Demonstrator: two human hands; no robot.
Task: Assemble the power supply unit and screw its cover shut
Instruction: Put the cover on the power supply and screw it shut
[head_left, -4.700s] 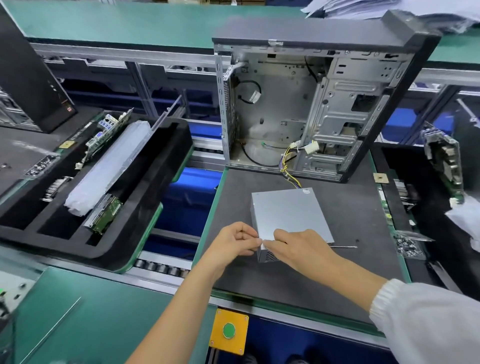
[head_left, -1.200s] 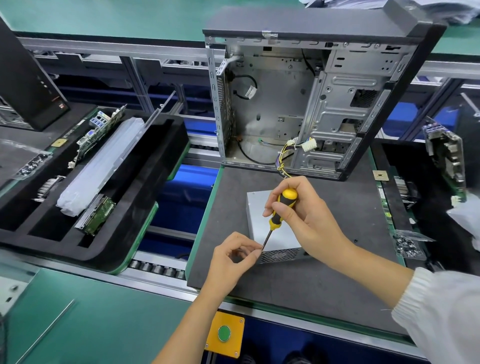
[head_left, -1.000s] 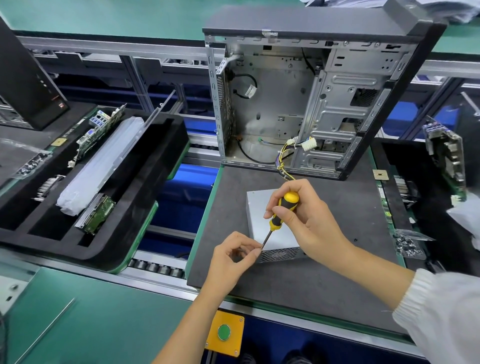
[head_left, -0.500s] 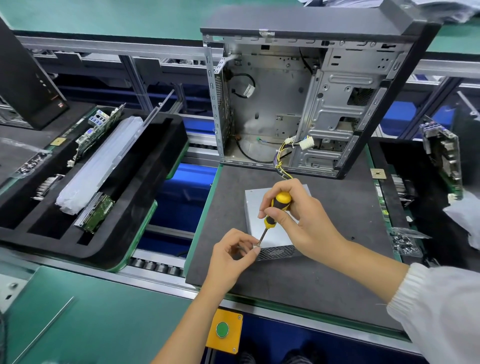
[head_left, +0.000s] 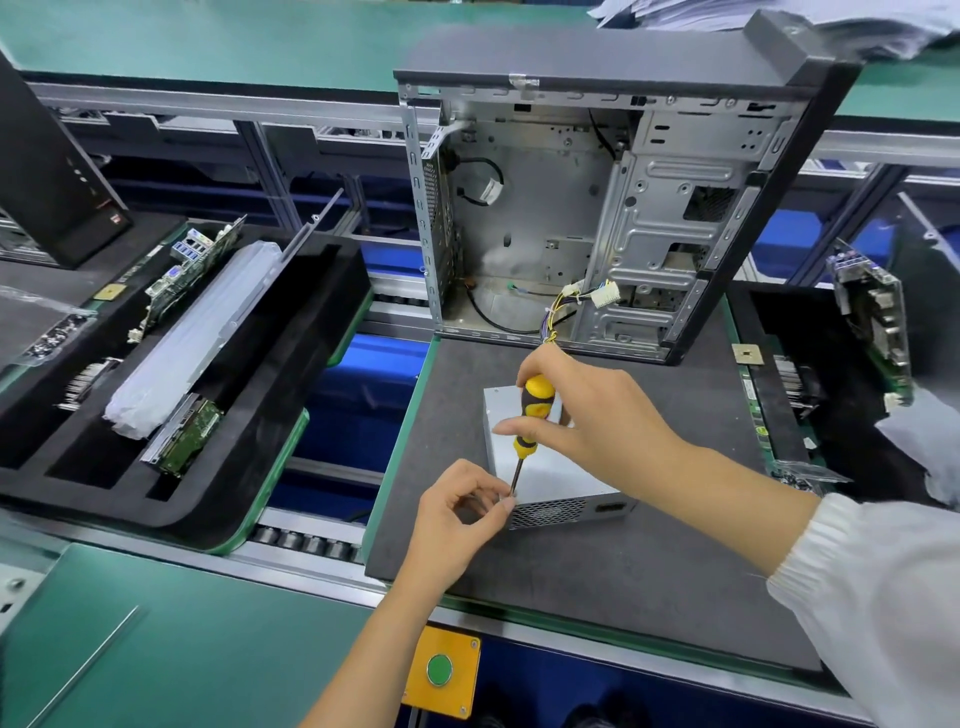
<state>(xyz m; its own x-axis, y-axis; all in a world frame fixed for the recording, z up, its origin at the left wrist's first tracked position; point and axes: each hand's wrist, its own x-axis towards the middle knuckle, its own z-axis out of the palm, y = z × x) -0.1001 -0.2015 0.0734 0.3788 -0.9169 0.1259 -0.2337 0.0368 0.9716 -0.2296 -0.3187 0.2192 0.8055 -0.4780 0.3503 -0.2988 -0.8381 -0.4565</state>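
Now the right hand (head_left: 587, 415) grips the screwdriver (head_left: 531, 415), its shaft slanting toward 7 o'clock to the PSU (head_left: 550, 478) corner, where the left hand (head_left: 457, 514) pinches, probably holding a screw.

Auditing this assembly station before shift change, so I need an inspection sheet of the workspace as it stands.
Surface: dark mat carries the work.
Job's things: power supply unit lies flat; screwdriver tip at its near left corner.
Clutter: foam tray of boards, left.
Hands: right hand grips the screwdriver; left hand pinches at the tip, screw not discernible.
Cables: wire bundle hangs from the open computer case.
Surroundings: green button below.
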